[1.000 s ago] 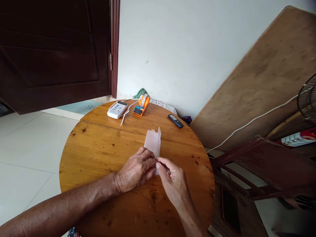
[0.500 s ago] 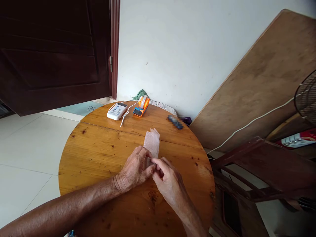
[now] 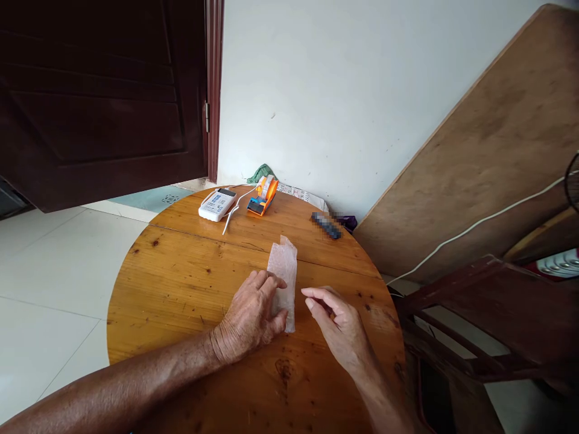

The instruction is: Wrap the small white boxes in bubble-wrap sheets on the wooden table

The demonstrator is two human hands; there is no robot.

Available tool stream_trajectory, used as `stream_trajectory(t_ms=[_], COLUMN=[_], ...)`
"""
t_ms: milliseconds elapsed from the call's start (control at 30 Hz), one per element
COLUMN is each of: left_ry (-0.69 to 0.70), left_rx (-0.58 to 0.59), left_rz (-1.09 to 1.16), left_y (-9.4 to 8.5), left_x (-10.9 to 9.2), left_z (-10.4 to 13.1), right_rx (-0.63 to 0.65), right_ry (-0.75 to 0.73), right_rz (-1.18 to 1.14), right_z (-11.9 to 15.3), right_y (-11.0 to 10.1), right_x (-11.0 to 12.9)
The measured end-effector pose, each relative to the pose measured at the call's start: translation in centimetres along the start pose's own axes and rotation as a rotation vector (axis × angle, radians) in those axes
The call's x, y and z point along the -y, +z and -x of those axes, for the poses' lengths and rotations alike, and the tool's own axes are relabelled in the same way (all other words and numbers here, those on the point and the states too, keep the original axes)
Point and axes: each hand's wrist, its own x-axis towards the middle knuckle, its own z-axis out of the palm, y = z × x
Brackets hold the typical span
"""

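Note:
A flat strip of translucent bubble wrap (image 3: 284,262) lies lengthwise on the wooden table, its far end ragged. My left hand (image 3: 256,307) rests over its left side, thumb and fingers spread, fingertips touching the wrap. Whether anything is under that palm is hidden. Just to the right of the wrap, and apart from it, is my right hand (image 3: 341,328). Its thumb and forefinger tips are close together with a small gap, the other fingers are curled, and nothing shows between them.
On the round table (image 3: 158,289), towards the back, are a white power bank-like device (image 3: 218,205) with a white cable, an orange tape dispenser (image 3: 263,196) and a blurred dark object (image 3: 325,225). A dark red chair (image 3: 488,313) stands at the right.
My right hand has let go of the wrap's near end and moved right, away from my left hand. More of the strip now shows. My left hand has flattened onto it.

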Motion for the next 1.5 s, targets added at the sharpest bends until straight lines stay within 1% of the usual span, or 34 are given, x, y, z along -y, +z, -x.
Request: stream_trajectory(t_ms=[167,267,367,533,633,700,733,767,833,867,933,967,1033,1133,1233,1300,1400,1500], left_ry=[0.029,0.04,0.097,0.275,0.304,0.299,0.297,0.297,0.301,0.304,0.307,0.308,0.303,0.293,0.285,0.275,0.258,0.263], left_rx=[0.047,0.073,0.084,0.121,0.158,0.16,0.153,0.146,0.136,0.137,0.14,0.141,0.136,0.132,0.138,0.139,0.137,0.115], left_rz=[-0.044,-0.048,-0.103,-0.207,-0.2,-0.192,-0.19,-0.188,-0.186,-0.185,-0.185,-0.185,-0.181,-0.163,-0.167,-0.186,-0.202,-0.2], left_y=[0.0,-0.1,-0.5,-1.0,-1.1,-1.0,-1.0,-1.0,-0.9,-0.9,-0.8,-0.8,-0.8,-0.9,-1.0,-1.0,-0.9,-0.7], left_x=[0.4,0.4,0.0,-0.3,-0.3,-0.3,-0.2,-0.2,-0.2,-0.2,-0.2,-0.2,-0.2,-0.2,-0.3,-0.4,-0.5,-0.3], left_z=[-0.2,-0.2,0.0,-0.1,-0.3,-0.5,-0.5,-0.6,-0.6,-0.6,-0.6,-0.6,-0.6,-0.5,-0.5,-0.4,-0.5,-0.6], right_rx=[0.07,0.132,0.175,0.183,0.181,0.143,0.1,0.049,-0.03,-0.033,0.021,0.061,0.134,0.206,0.214,0.192,0.122,0.074], right_ry=[-0.15,-0.206,-0.231,-0.249,-0.222,-0.175,-0.133,-0.073,0.097,0.196,0.374,0.433,0.483,0.467,0.417,0.347,0.23,0.184], right_rz=[-0.01,0.008,0.01,-0.061,-0.089,-0.078,-0.063,-0.049,-0.057,-0.093,-0.206,-0.263,-0.342,-0.391,-0.436,-0.437,-0.382,-0.336], right_z=[-2.1,-2.9,-3.5,-4.3,-4.5,-4.6,-4.7,-4.7,-4.9,-5.1,-5.6,-5.9,-6.6,-7.5,-8.1,-8.2,-8.0,-7.7], right_y=[0.7,1.2,1.4,1.8,2.0,2.0,1.9,1.8,1.6,1.5,1.4,1.5,1.8,2.6,3.4,3.7,3.9,4.0], right_x=[-0.2,-0.3,-0.7,-1.3,-1.6,-1.9,-2.1,-2.3,-2.8,-3.0,-3.1,-3.1,-2.7,-2.1,-2.1,-2.4,-2.8,-2.5])
